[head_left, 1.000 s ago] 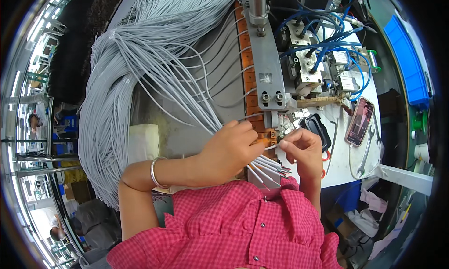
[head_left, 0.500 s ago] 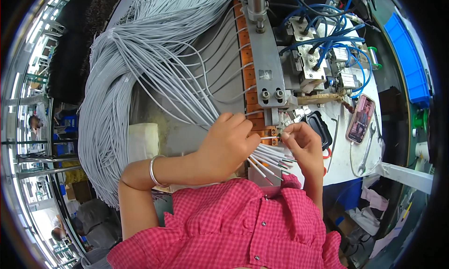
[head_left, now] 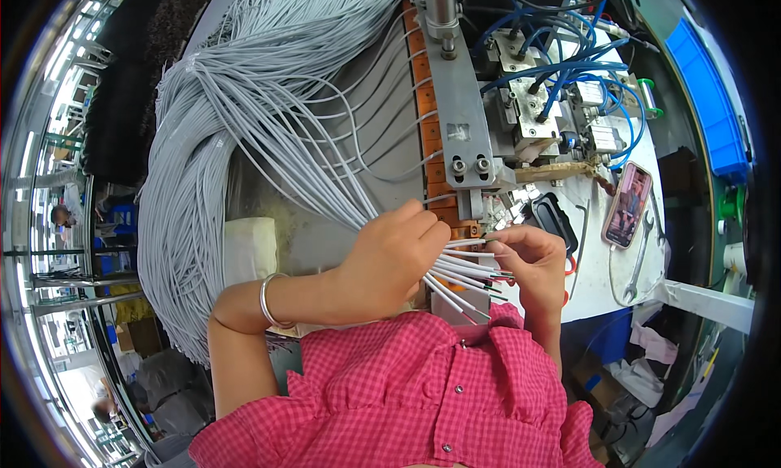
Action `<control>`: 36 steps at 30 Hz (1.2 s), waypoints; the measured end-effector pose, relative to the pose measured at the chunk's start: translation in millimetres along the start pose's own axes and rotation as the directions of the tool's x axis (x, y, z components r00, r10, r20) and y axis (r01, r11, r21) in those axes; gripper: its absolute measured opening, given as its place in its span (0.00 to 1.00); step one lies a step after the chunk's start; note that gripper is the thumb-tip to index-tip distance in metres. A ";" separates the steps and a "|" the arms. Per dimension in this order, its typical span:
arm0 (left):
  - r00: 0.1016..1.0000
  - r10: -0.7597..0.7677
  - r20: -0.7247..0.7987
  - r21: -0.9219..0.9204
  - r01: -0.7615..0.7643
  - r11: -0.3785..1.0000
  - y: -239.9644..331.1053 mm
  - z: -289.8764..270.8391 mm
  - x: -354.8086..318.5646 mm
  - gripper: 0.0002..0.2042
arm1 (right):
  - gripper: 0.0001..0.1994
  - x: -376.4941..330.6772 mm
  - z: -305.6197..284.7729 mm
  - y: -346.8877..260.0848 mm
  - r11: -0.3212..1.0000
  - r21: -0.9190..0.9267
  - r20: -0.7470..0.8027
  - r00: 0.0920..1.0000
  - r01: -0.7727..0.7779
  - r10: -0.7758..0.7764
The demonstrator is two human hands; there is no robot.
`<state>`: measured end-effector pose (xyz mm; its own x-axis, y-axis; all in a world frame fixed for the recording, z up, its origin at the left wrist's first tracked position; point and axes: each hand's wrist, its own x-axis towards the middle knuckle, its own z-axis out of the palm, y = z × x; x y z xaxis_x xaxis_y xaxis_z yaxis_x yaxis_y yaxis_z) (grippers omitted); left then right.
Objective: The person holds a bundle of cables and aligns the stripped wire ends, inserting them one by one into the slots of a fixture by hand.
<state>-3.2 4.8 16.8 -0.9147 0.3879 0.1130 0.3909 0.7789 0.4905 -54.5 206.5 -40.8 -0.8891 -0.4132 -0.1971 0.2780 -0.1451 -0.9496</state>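
My left hand (head_left: 394, 260) is closed around a bunch of grey cables (head_left: 342, 191). Their stripped ends (head_left: 468, 277), tipped with dark and coloured inner wires, fan out to the right of the fist. With thumb and forefinger my right hand (head_left: 533, 260) pinches the tip of one cable at the top of this fan. Just beyond both hands is the near end of a row of orange blocks (head_left: 435, 171), where single grey cables lie at intervals.
A large grey cable bundle (head_left: 183, 224) covers the left side. Behind the hands stand a steel press plate (head_left: 460, 102) and valve blocks with blue air hoses (head_left: 569, 69). At right lie a phone (head_left: 628, 206), a wrench (head_left: 641, 260), a black case (head_left: 555, 222) and a blue bin (head_left: 716, 110).
The cable end that lay by the nearest orange block is now with the fanned bunch. My right fingers have closed in on the cable tips; my left hand has shifted slightly left.
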 end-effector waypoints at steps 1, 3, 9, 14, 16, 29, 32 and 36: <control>1.000 -0.006 -0.003 0.001 0.006 1.000 0.1 -0.9 0.6 0.14 | 0.03 0.6 -3.9 0.1 0.998 0.056 0.086 0.996 -0.036 0.031; 1.000 0.008 0.003 -0.015 -0.008 1.000 -0.7 -0.4 0.3 0.14 | 0.04 1.9 -9.8 0.3 0.980 0.156 0.261 0.962 -0.121 0.077; 1.000 0.009 0.021 0.038 -0.010 0.999 -0.2 -0.1 -0.7 0.13 | 0.04 1.0 -3.9 -3.1 0.991 0.109 0.219 0.975 -0.075 0.049; 0.998 0.069 0.008 0.012 -0.069 0.998 -1.6 5.1 0.3 0.13 | 0.03 3.3 -6.2 5.8 1.000 0.015 0.096 0.995 -0.024 0.023; 0.993 0.119 -0.027 0.014 -0.119 0.993 -3.5 9.5 0.1 0.13 | 0.03 5.2 -7.9 9.7 0.999 0.027 0.114 0.992 -0.047 0.043; 0.993 0.119 -0.012 0.086 -0.118 0.989 -6.3 11.7 -1.1 0.13 | 0.03 13.4 -11.7 12.6 0.980 -0.139 0.118 0.980 -0.144 0.161; 0.998 0.069 -0.005 0.089 -0.069 0.994 -2.4 6.5 0.2 0.13 | 0.03 7.1 -8.0 10.1 0.965 -0.254 0.003 0.998 -0.067 0.069; 0.999 0.043 0.006 0.029 -0.043 0.999 0.0 5.7 -1.2 0.13 | 0.05 1.4 -6.9 -1.3 0.999 -0.032 0.175 0.984 -0.019 0.024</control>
<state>-1.5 7.2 11.8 -0.8966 0.4238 0.1285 0.4325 0.7757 0.4596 -58.7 212.2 -41.6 -0.8050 -0.5671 -0.1740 0.2828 -0.1090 -0.9530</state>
